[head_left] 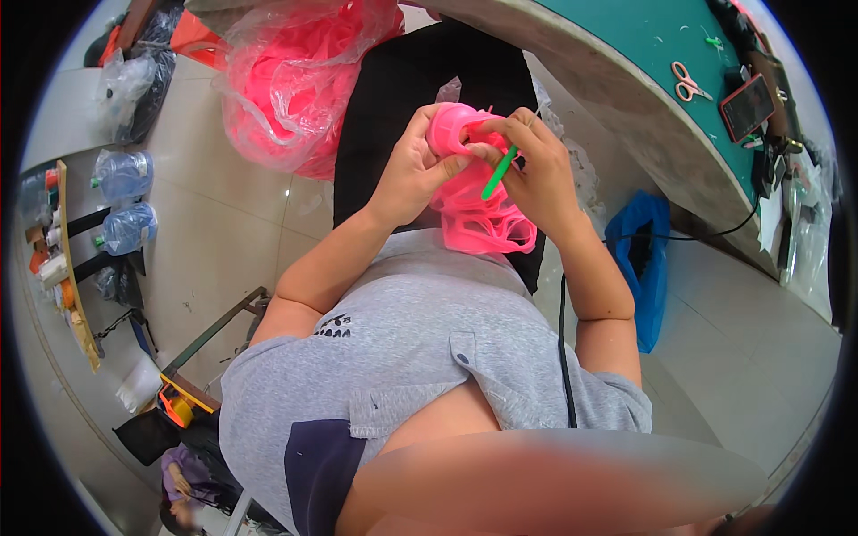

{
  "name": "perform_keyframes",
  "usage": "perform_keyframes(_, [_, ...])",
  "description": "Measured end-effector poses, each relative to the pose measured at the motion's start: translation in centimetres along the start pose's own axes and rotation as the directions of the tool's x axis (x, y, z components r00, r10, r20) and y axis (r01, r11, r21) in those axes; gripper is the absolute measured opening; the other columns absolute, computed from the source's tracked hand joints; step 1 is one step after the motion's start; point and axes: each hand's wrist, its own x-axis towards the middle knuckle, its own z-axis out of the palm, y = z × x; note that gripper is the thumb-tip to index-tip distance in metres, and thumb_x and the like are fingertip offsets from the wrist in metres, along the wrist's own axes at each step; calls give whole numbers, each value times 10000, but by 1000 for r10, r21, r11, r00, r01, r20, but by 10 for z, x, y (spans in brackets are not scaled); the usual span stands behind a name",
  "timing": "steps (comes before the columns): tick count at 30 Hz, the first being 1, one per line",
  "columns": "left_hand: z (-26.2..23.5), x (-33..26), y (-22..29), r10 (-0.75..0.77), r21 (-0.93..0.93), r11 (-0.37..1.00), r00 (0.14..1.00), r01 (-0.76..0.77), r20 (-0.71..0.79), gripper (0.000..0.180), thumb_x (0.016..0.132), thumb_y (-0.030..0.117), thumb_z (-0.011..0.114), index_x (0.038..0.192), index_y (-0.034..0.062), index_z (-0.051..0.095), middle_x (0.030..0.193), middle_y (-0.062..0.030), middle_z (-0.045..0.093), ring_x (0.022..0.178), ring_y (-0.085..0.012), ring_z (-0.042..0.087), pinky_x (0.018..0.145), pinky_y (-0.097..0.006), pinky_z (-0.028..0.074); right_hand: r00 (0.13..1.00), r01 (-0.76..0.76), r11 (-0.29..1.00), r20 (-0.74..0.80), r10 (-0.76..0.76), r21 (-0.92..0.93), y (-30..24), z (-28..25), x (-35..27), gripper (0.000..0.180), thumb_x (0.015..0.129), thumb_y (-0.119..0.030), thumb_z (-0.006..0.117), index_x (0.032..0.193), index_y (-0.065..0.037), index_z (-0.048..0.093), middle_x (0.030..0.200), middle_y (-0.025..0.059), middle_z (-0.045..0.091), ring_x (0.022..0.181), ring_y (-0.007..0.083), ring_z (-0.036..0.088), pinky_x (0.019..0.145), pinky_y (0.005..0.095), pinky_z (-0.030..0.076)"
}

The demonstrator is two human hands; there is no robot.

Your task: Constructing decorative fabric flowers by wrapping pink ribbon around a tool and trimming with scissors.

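Note:
Above my lap, my left hand (413,174) grips a bright pink, soft-looking moulded piece (454,123) with a rounded cup shape, thumb and fingers closed round its edge. My right hand (543,174) is closed on a slim green-handled tool (499,175). Its handle slants down toward me, and its working end is hidden among the fingers. The right fingertips meet the pink piece at its opening, close to my left thumb. More pink material (487,223), with looped openings, hangs below both hands and rests against my grey shirt.
A clear bag of pink pieces (290,85) stands beyond my left hand. On the green tabletop (617,36) at the right lie pink-handled scissors (688,82) and a phone (747,109). A blue bag (639,268) sits beneath. Large water bottles (125,201) stand at left; a black cable (565,348) crosses my shirt.

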Motion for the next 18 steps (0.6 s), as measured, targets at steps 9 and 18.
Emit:
perform_keyframes(9, [-12,-3,-4,-61,-7,998,996,62,61,379,932,65,515,1267,29,343,1150,-96,541,1059,-142,555,912,-295,458,992,-121,980,55,113,160,4,7,0,135,765,-31,700,877,-8,627,704,52,497,633,152,491,577,264,404])
perform_keyframes(18, [-64,9,-13,-62,-309,951,993,27,-104,445,906,137,528,1297,-44,416,1330,-216,464,1276,-347,408,1065,-433,350,845,-213,653,-199,497,727,75,-67,-18,120,936,-142,543,907,-27,558,812,23,526,684,97,476,604,224,389])
